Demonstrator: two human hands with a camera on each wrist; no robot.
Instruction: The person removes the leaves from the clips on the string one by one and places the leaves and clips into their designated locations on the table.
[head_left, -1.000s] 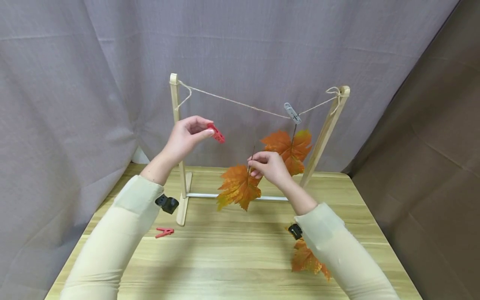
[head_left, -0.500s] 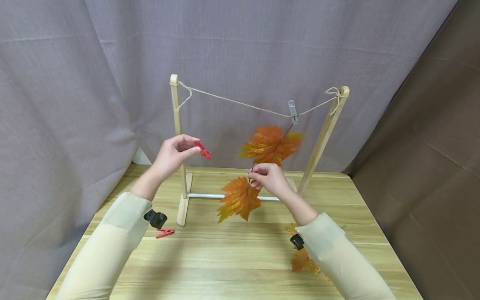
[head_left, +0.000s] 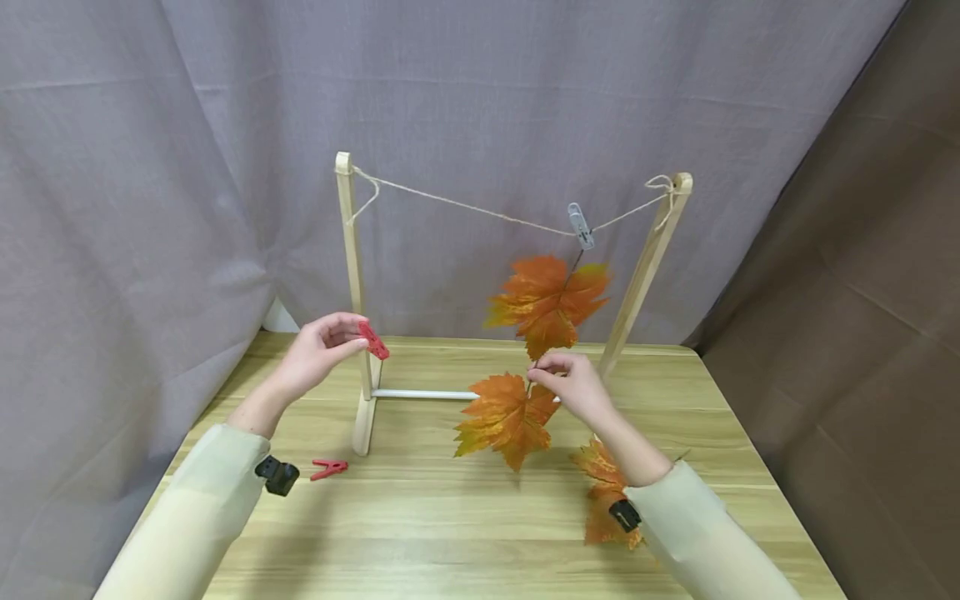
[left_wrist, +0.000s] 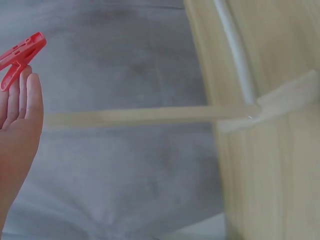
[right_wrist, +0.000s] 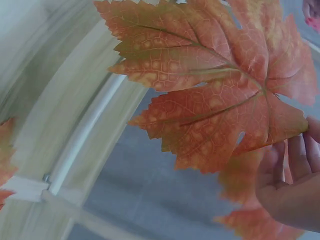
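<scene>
My left hand point(head_left: 315, 354) pinches a red clothespin point(head_left: 372, 340) between thumb and fingers, beside the left post of the wooden frame; the clothespin point(left_wrist: 22, 55) also shows in the left wrist view. With my right hand point(head_left: 576, 385) I pinch the stem of an orange maple leaf point(head_left: 510, 419), which hangs below the fingers and fills much of the right wrist view. Just above that hand, a second maple leaf point(head_left: 551, 302) hangs by its stem from a grey clothespin point(head_left: 581, 227) clipped on the twine point(head_left: 472, 204).
Two wooden posts, left point(head_left: 351, 250) and right point(head_left: 647, 271), carry the twine, with a white bar point(head_left: 423, 394) low between them. Another red clothespin point(head_left: 329, 468) lies on the table point(head_left: 420, 525). More orange leaf point(head_left: 603, 492) lies partly under my right forearm. Grey curtain point(head_left: 465, 83) stands behind.
My left hand has moved down and left with the red clothespin. My right hand has lowered and shifted slightly right with its leaf. The hanging leaf has swung left, and its grey clothespin has tilted.
</scene>
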